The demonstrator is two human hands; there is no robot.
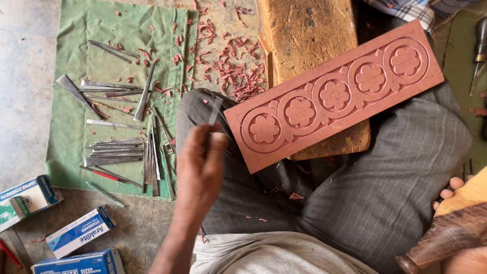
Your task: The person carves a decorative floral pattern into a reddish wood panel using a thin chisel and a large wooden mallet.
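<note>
Carved reddish panel (335, 95) with 5 flower roundels resting on a worn wooden block (304, 35), across the person's lap.

The left hand (200, 165) is closed around a thin flat steel chisel (215, 110), its blade rising just beside the panel's lower-left end. The right hand (456, 228) grips a dark, rounded wooden mallet (444, 238) at the lower right, well apart from the panel. Slim metal chisels (119, 152) lie scattered on a green cloth (76, 30) amid curled red shavings (228, 61). Blue-and-white cardboard boxes (81, 231) sit on the concrete floor (25, 76).
</note>
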